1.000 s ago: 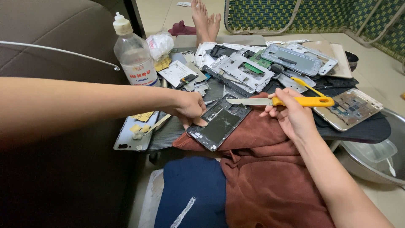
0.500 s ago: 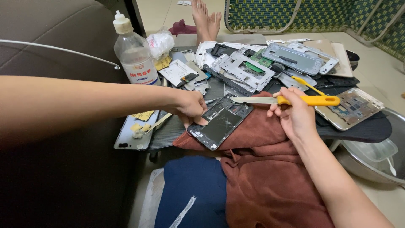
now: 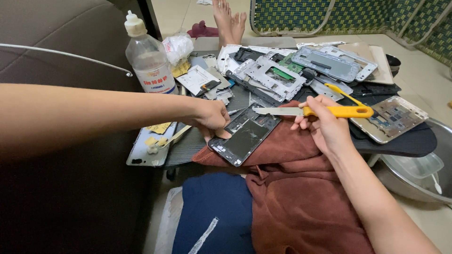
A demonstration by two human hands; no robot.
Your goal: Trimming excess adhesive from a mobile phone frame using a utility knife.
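On the near edge of the low table [image 3: 197, 143], a dismantled phone [image 3: 245, 140] lies flat and diagonal, its dark glossy rectangular body partly overhanging a rust-red cloth [image 3: 292, 188]. Left hand [image 3: 209, 117] rests at the phone's upper left corner, fingers curled down onto the frame; grip closed against that corner. Right hand [image 3: 325, 124] holds a knife [image 3: 313, 111] level just above the phone's upper right end: grip closed around the smooth yellow plastic handle, the dull metal blade pointing left toward the left hand, its tip close to but apart from it.

Open room is scant. Behind the phone, stamped silver metal frames [image 3: 270, 77] and green circuit boards crowd the surface, overlapping. A clear plastic bottle [image 3: 149, 59] with a cream cap stands upright at the far left edge. A pale phone back [image 3: 141, 150] lies at the left edge, bearing yellow adhesive scraps. To the right, a steel bowl [image 3: 414, 181] sits below table level. Blue fabric [image 3: 216, 211] lies in the foreground.
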